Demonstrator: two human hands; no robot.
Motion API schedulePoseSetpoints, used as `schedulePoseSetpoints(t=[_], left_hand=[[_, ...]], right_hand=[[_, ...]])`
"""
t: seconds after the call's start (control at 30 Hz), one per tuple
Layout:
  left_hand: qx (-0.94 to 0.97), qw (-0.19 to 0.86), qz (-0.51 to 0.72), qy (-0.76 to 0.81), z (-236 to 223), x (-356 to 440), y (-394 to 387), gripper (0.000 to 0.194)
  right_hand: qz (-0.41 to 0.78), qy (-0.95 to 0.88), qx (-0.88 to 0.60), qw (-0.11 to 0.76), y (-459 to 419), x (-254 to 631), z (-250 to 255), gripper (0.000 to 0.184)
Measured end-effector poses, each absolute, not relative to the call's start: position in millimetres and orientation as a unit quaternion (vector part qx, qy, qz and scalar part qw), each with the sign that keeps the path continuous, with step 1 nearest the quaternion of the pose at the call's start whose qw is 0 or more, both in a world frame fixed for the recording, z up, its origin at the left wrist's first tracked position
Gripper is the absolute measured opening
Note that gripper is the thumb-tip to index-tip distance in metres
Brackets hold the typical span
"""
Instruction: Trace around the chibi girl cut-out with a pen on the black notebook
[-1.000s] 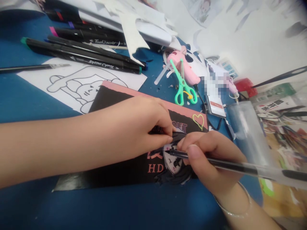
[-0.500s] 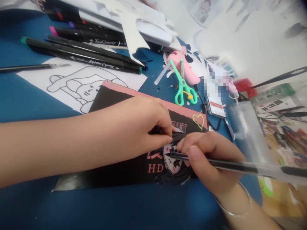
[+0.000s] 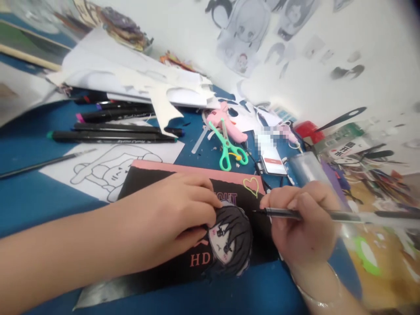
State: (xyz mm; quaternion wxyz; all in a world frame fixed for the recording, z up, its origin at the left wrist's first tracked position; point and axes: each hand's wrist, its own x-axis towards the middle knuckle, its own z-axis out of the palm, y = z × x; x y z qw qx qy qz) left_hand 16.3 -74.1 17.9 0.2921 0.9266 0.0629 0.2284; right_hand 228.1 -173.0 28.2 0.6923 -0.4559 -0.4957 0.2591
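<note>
A paper cutout point(image 3: 234, 238) of a cartoon head with dark hair lies on a black and pink box or pad point(image 3: 157, 258). At its left edge, my left hand point(image 3: 185, 208) has its fingers bent and closed on the paper; the thumb side is partly hidden. My right hand point(image 3: 306, 218) grips a pen point(image 3: 282, 213) with a clear barrel. The pen tip hovers to the right of the cutout, apart from it.
Behind the box lie a line drawing point(image 3: 88, 164), several black markers point(image 3: 111, 137), green scissors point(image 3: 226, 151), a pink glue gun point(image 3: 229, 124) and a phone point(image 3: 274, 162). A clear cup point(image 3: 303, 170) stands at right. White paper scraps point(image 3: 131, 83) are piled at the back.
My right hand has drawn the pen rightward off the cutout's face, uncovering it. My left hand still holds the cutout's edge. The view has tilted up, showing more wall.
</note>
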Motion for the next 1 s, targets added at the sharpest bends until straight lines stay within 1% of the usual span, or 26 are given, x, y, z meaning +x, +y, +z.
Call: schedulePoseSetpoints(t=[0.1, 0.13, 0.2, 0.23, 0.27, 0.33, 0.4, 0.47, 0.53, 0.63, 0.67, 0.73, 0.83, 1.0], left_hand=[[0.935, 0.278, 0.212, 0.056, 21.6, 15.0, -76.1, 0.037], [0.936, 0.278, 0.206, 0.06, 21.6, 14.5, -76.9, 0.036], [0.937, 0.275, 0.204, 0.072, 18.7, 13.3, -78.5, 0.027], [0.938, 0.272, 0.201, 0.082, 16.0, 12.7, -79.1, 0.026], [0.938, 0.266, 0.203, 0.089, 12.7, 12.1, -79.3, 0.035], [0.943, 0.272, 0.165, 0.097, 6.5, 11.2, -78.4, 0.057], [0.937, 0.312, 0.115, 0.107, 3.0, 11.1, -76.3, 0.063], [0.919, 0.365, 0.089, 0.124, 3.4, 11.7, -74.8, 0.061], [0.896, 0.409, 0.098, 0.141, 6.1, 12.4, -75.8, 0.063], [0.859, 0.469, 0.12, 0.169, 9.1, 12.8, -82.2, 0.075], [0.844, 0.49, 0.12, 0.184, 8.9, 12.9, -84.9, 0.076], [0.808, 0.532, 0.132, 0.216, 5.9, 13.2, -89.0, 0.071], [0.747, 0.574, 0.211, 0.261, -3.0, 13.8, -87.2, 0.063], [0.692, 0.584, 0.286, 0.315, -20.2, 15.6, -64.0, 0.062]], right_hand=[[0.265, -0.466, -0.462, 0.706, -169.5, 233.6, 28.9, 0.028], [0.263, -0.457, -0.467, 0.709, -168.2, 235.1, 29.1, 0.028], [0.261, -0.444, -0.478, 0.712, -165.5, 237.6, 30.0, 0.028], [0.259, -0.44, -0.483, 0.711, -164.1, 238.6, 30.6, 0.028], [0.257, -0.439, -0.489, 0.709, -162.8, 239.5, 31.4, 0.028], [0.249, -0.442, -0.497, 0.704, -160.6, 240.8, 32.8, 0.029], [0.243, -0.442, -0.498, 0.705, -159.2, 241.4, 33.8, 0.028], [0.239, -0.439, -0.497, 0.71, -158.4, 241.5, 33.8, 0.028], [0.234, -0.436, -0.497, 0.713, -158.0, 241.8, 32.9, 0.031], [0.221, -0.427, -0.502, 0.718, -157.4, 244.0, 29.5, 0.036], [0.217, -0.425, -0.502, 0.721, -157.1, 245.3, 28.1, 0.035], [0.208, -0.437, -0.496, 0.721, -156.4, 248.3, 25.1, 0.033], [0.219, -0.479, -0.505, 0.684, -154.8, 252.5, 21.0, 0.034], [0.303, -0.51, -0.576, 0.562, -149.5, 253.9, 6.9, 0.027]])
